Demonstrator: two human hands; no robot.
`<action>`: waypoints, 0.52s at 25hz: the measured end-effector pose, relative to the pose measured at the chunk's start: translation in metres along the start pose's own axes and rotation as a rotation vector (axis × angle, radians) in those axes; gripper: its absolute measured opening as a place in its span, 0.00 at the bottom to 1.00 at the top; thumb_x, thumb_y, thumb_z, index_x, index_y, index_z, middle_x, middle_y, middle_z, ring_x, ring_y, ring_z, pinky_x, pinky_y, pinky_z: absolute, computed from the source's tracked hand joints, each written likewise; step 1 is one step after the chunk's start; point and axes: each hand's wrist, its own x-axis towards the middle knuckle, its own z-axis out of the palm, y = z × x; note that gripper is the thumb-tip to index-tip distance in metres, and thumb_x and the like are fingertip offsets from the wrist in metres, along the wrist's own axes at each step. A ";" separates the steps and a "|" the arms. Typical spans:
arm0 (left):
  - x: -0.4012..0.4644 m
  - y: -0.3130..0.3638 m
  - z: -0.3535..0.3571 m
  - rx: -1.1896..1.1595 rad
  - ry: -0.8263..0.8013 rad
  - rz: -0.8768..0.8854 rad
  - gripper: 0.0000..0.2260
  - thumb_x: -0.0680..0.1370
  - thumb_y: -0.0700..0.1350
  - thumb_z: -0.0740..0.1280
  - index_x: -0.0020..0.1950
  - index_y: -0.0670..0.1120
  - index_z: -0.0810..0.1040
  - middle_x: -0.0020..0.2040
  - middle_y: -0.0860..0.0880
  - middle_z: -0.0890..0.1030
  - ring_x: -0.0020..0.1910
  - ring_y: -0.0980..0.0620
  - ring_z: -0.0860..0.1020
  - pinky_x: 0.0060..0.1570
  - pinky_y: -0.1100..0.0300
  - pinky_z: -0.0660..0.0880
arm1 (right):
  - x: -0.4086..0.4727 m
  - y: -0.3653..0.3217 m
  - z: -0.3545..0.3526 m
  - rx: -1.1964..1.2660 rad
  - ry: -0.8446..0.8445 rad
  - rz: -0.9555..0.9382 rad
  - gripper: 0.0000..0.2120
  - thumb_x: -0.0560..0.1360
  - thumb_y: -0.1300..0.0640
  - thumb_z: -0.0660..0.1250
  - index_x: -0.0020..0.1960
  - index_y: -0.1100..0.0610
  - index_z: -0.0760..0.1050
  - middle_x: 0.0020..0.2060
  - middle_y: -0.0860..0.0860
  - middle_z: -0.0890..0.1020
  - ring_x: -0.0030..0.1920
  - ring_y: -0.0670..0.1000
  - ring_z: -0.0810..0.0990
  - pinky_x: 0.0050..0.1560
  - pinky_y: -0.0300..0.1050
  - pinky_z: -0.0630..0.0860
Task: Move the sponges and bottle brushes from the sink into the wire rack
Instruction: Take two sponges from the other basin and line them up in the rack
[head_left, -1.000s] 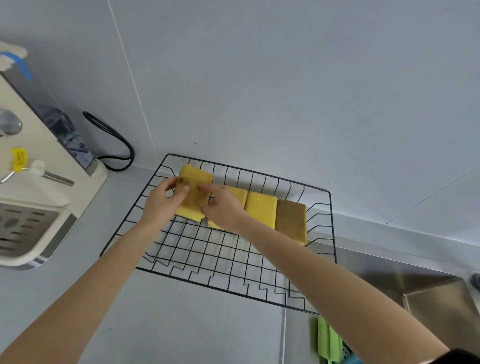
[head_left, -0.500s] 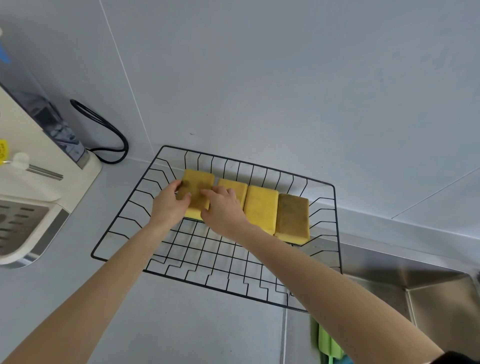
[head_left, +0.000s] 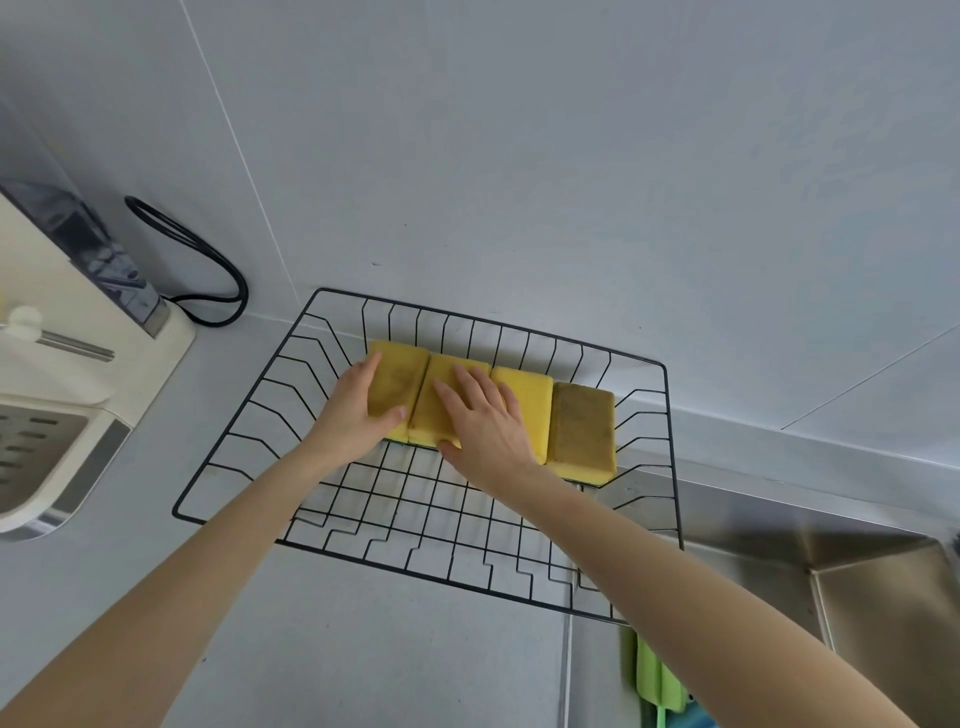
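A black wire rack (head_left: 363, 551) sits on the counter against the wall. Several yellow sponges lie side by side along its far side. My left hand (head_left: 348, 415) grips the leftmost sponge (head_left: 397, 379) by its left edge, thumb at the near corner. My right hand (head_left: 483, 421) lies flat with spread fingers on the second sponge (head_left: 436, 415) and touches the third sponge (head_left: 532, 400). A darker stained sponge (head_left: 582, 431) ends the row at the right. A green brush handle (head_left: 657, 686) shows at the bottom, beside my right forearm.
A steel sink (head_left: 857, 571) lies at the right, its rim under the rack's right end. A cream appliance (head_left: 67, 374) stands at the left with a black cable (head_left: 208, 270) looped behind it. A grey wall rises directly behind the rack.
The leftmost sponge has come down from a tilted, lifted pose to lie flat in the row. My right hand has slid from it onto the second sponge.
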 end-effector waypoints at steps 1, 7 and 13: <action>0.001 -0.001 0.001 0.019 0.010 0.001 0.33 0.76 0.44 0.64 0.75 0.44 0.50 0.75 0.43 0.56 0.74 0.47 0.56 0.72 0.54 0.56 | 0.000 0.001 0.001 0.016 0.007 -0.007 0.33 0.76 0.51 0.63 0.76 0.52 0.52 0.77 0.54 0.51 0.77 0.55 0.47 0.76 0.53 0.43; 0.005 -0.007 0.009 0.088 0.002 -0.015 0.31 0.77 0.46 0.61 0.75 0.43 0.49 0.77 0.41 0.50 0.75 0.45 0.53 0.73 0.52 0.54 | 0.000 0.004 0.006 0.022 0.020 -0.020 0.33 0.77 0.51 0.61 0.76 0.51 0.50 0.78 0.52 0.50 0.77 0.53 0.45 0.76 0.53 0.41; 0.000 0.004 0.005 0.238 0.062 -0.049 0.32 0.76 0.49 0.62 0.75 0.44 0.49 0.77 0.39 0.48 0.75 0.39 0.52 0.73 0.44 0.55 | -0.007 0.003 -0.001 0.021 -0.020 -0.011 0.36 0.76 0.49 0.62 0.77 0.53 0.46 0.78 0.52 0.47 0.77 0.53 0.42 0.75 0.54 0.39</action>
